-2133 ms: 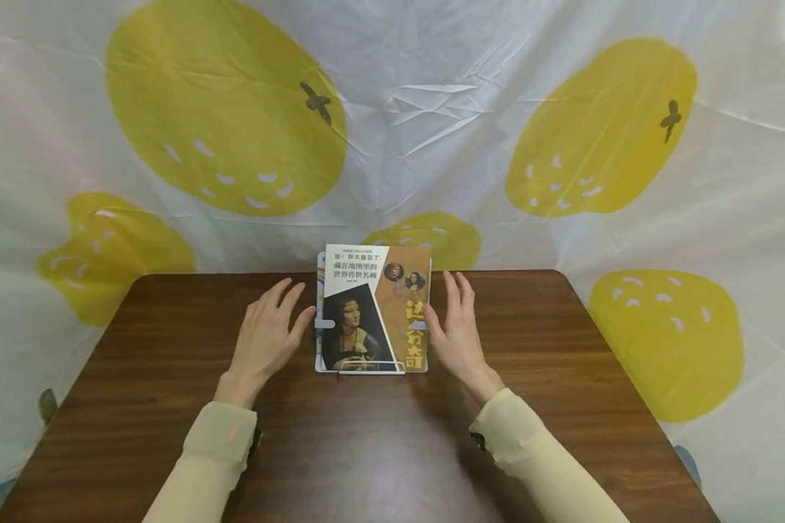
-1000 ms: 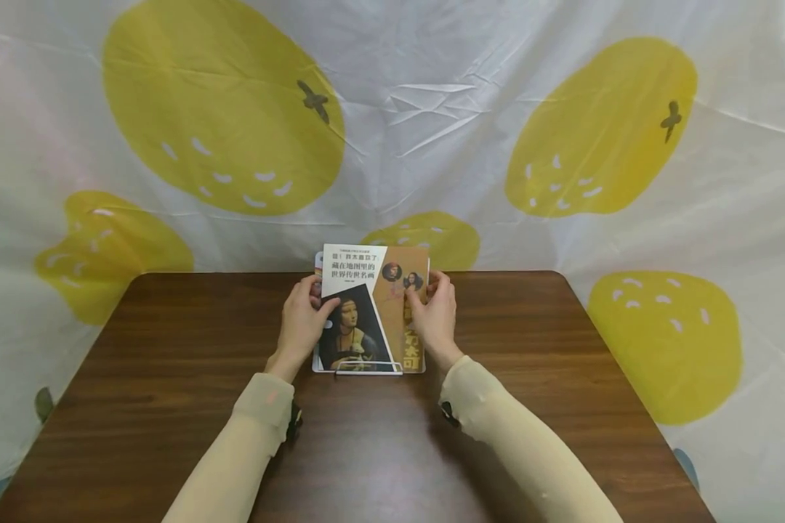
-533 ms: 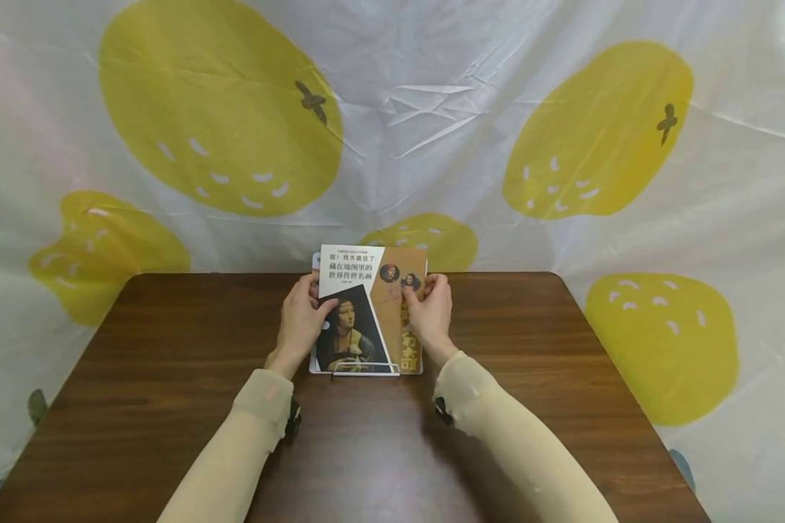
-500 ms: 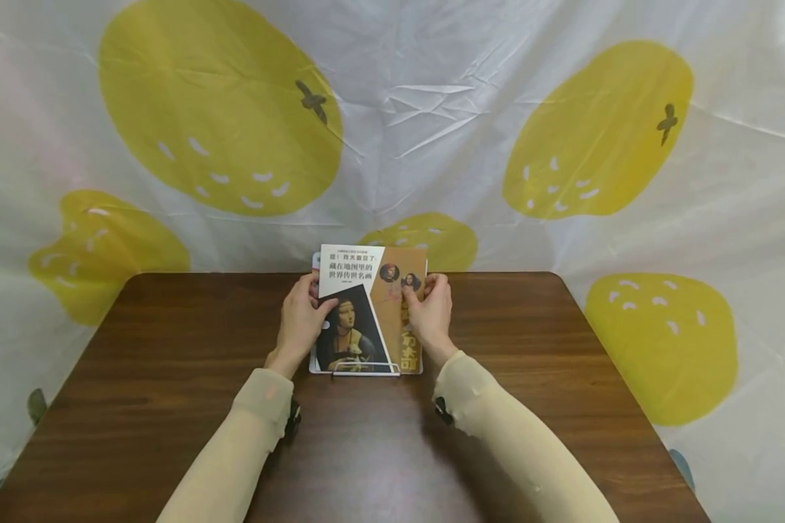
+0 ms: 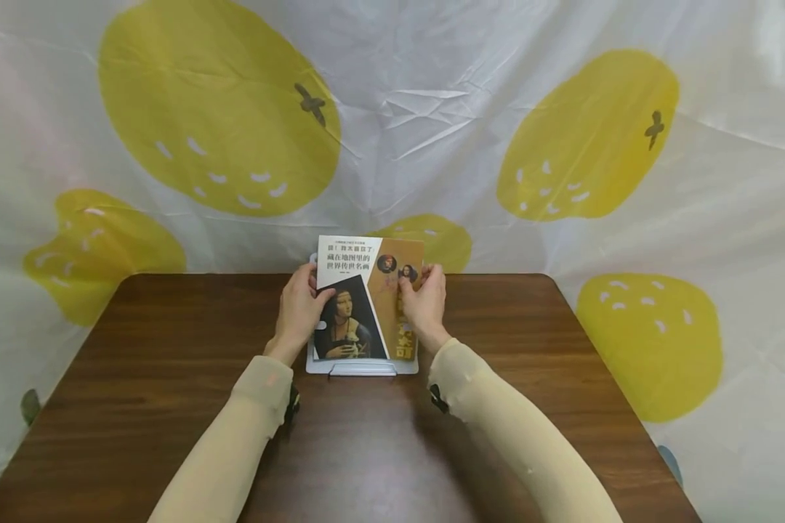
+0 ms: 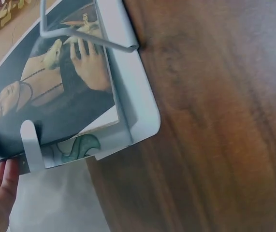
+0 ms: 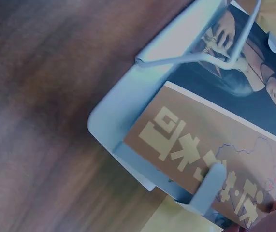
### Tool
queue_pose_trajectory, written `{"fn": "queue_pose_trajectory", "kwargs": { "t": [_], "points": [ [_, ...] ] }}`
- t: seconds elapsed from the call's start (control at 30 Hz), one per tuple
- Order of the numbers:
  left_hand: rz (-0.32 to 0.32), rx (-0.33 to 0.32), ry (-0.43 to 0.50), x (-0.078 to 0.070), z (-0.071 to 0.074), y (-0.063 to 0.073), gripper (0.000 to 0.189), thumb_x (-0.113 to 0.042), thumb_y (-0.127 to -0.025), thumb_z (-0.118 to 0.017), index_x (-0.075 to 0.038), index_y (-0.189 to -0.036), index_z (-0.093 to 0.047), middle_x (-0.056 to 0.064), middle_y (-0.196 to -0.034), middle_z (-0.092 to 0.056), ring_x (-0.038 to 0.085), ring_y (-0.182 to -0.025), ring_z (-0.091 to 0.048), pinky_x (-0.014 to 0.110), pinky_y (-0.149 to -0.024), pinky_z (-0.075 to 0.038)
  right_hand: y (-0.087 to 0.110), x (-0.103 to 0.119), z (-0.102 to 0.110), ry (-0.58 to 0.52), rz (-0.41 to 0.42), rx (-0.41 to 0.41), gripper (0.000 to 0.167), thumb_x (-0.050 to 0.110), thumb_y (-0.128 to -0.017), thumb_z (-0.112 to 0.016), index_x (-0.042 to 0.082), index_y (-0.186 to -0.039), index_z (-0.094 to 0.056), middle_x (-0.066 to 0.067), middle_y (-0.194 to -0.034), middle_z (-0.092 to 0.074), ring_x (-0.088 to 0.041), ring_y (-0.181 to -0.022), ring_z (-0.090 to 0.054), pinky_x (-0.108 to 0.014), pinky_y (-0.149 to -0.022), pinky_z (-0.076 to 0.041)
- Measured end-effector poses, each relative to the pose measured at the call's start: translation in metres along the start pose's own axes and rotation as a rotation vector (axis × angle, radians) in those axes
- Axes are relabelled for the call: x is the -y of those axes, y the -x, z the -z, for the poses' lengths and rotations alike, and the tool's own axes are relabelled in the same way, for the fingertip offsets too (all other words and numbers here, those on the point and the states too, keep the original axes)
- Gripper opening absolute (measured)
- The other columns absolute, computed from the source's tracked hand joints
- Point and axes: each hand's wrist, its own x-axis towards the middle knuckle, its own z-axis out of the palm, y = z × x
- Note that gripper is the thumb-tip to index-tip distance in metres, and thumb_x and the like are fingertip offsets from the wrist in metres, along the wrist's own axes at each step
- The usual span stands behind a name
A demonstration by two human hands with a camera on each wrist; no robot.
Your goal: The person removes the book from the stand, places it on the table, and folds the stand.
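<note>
Far left: white cloth (image 5: 13,131) behind the brown desk (image 5: 137,363), 2 yellow fruit prints (image 5: 219,109) on this side. Left sleeve (image 5: 216,450) pale, cuff with a dark object (image 5: 292,404) at the inner wrist. Left hand (image 5: 296,305) grips the book's left edge: thumb on the cover, other fingers behind, so fingers clamped on the book (image 5: 369,301). Left clip (image 6: 31,145) lies over the left edge, below the thumb.

Book is at the middle of the desk's far side, cover facing the person, in the pale stand (image 5: 363,369). Cover: white at upper left, dark portrait below, orange-brown on the right with 2 small round pictures and yellow characters. Strip of stand shows below the book's bottom edge; can't tell if they touch. Wire (image 6: 87,37) crosses in front of the cover's lower part in both wrist views. Another fruit print (image 5: 441,232) behind the book.

Right hand (image 5: 427,301) grips the right edge the same way, thumb in front, fingers clamped on the book. Right clip (image 7: 208,191) over that edge. Right sleeve (image 5: 530,450) pale too. Beyond: 2 large fruit prints (image 5: 589,138), a yellow sliver at the frame edge.
</note>
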Motion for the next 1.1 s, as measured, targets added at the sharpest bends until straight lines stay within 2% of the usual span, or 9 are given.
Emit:
{"fn": "queue_pose_trajectory", "kwargs": {
  "t": [0.23, 0.4, 0.57, 0.7, 0.93, 1.1],
  "points": [
    [-0.051, 0.001, -0.036, -0.004, 0.003, -0.017, 0.044, -0.010, -0.084, -0.078, -0.002, -0.122, -0.058, 0.009, -0.086, -0.053, 0.025, -0.077, -0.054, 0.039, -0.068, -0.044, -0.012, 0.011, 0.001, -0.006, 0.034, -0.026, 0.036, 0.013, -0.089, -0.069, 0.003, -0.112, -0.044, -0.010, -0.103, -0.046, -0.025, -0.096, -0.047, -0.037, -0.083, -0.041],
    [-0.029, 0.001, -0.046, -0.007, 0.007, -0.023, 0.044, -0.010, -0.084, -0.078, -0.005, -0.122, -0.058, 0.009, -0.085, -0.055, 0.024, -0.076, -0.055, 0.038, -0.068, -0.044, -0.018, 0.015, -0.001, -0.005, 0.043, -0.004, 0.034, 0.012, -0.090, -0.068, 0.002, -0.111, -0.044, -0.010, -0.103, -0.047, -0.025, -0.096, -0.047, -0.037, -0.083, -0.041],
    [-0.005, 0.035, -0.062, -0.012, 0.009, -0.026, 0.041, -0.012, -0.086, -0.076, -0.004, -0.121, -0.056, 0.010, -0.087, -0.056, 0.025, -0.077, -0.055, 0.039, -0.069, -0.044, -0.022, 0.019, 0.000, -0.020, 0.046, -0.018, 0.034, 0.008, -0.089, -0.068, 0.001, -0.113, -0.045, -0.011, -0.103, -0.048, -0.026, -0.097, -0.047, -0.038, -0.085, -0.040],
    [0.003, 0.035, -0.076, -0.016, 0.012, -0.030, 0.041, -0.014, -0.087, -0.076, -0.005, -0.122, -0.056, 0.009, -0.088, -0.056, 0.025, -0.078, -0.055, 0.040, -0.069, -0.045, -0.025, 0.024, 0.000, -0.028, 0.057, -0.027, 0.035, 0.008, -0.089, -0.068, 0.000, -0.114, -0.045, -0.010, -0.102, -0.046, -0.025, -0.095, -0.046, -0.037, -0.083, -0.040],
    [-0.055, 0.000, -0.066, -0.026, 0.021, -0.047, 0.041, -0.011, -0.086, -0.076, -0.003, -0.121, -0.056, 0.011, -0.085, -0.060, 0.026, -0.076, -0.057, 0.041, -0.070, -0.045, -0.040, 0.041, 0.003, -0.061, 0.101, -0.039, 0.034, 0.007, -0.090, -0.067, 0.000, -0.113, -0.044, -0.011, -0.104, -0.044, -0.024, -0.097, -0.044, -0.036, -0.084, -0.040],
    [-0.069, 0.002, -0.045, -0.037, 0.029, -0.059, 0.041, -0.010, -0.088, -0.074, -0.001, -0.123, -0.055, 0.011, -0.085, -0.060, 0.025, -0.075, -0.057, 0.039, -0.068, -0.045, -0.049, 0.055, 0.006, -0.075, 0.107, -0.044, 0.033, 0.007, -0.090, -0.065, 0.001, -0.114, -0.043, -0.010, -0.105, -0.045, -0.024, -0.098, -0.044, -0.035, -0.084, -0.039]
  ]
}}
